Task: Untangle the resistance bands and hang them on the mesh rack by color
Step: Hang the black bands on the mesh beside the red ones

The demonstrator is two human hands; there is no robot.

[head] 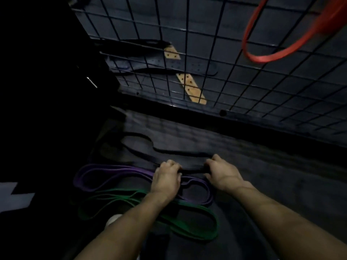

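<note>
A black resistance band (165, 150) lies in loops on the dark floor. My left hand (166, 178) and my right hand (221, 172) both grip a stretch of it, held taut between them. Just under the hands lies a purple band (105, 170), and nearer to me a green band (195, 228), each in loose folded loops. A red band (266, 58) hangs on the black mesh rack (216, 44) at the upper right.
Behind the mesh hang dark belts and tan leather strips (191, 89). The rack's base rail (223, 112) runs across the floor ahead. A dark upright mass fills the left side. A pale shoe tip (112, 219) shows by my left forearm.
</note>
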